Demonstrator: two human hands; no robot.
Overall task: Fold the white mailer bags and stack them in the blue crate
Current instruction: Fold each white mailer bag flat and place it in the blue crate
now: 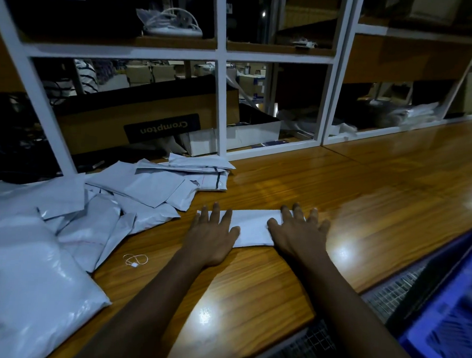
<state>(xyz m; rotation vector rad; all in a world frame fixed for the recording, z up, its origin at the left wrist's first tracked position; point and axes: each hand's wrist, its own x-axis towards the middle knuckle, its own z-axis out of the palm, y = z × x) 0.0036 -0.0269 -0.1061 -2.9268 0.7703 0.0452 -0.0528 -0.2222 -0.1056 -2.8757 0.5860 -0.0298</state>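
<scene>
Item: folded mailer bag (252, 227), flat on worktop (362, 199).
I see L hand (211, 231) & R hand (297, 234) pressing it, fingers spread wide; loose bags (138, 191) left; blue crate (443, 328) right.

A glossy wooden table (349, 199) bears scattered mailer bags (138, 191) and a looped string (135, 260).

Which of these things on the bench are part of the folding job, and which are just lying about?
Part of the job:
folded white mailer bag under the left hand and right hand
loose pile of white mailer bags
blue plastic crate

Lying about:
brown Crompton cardboard box
small looped white string
</scene>
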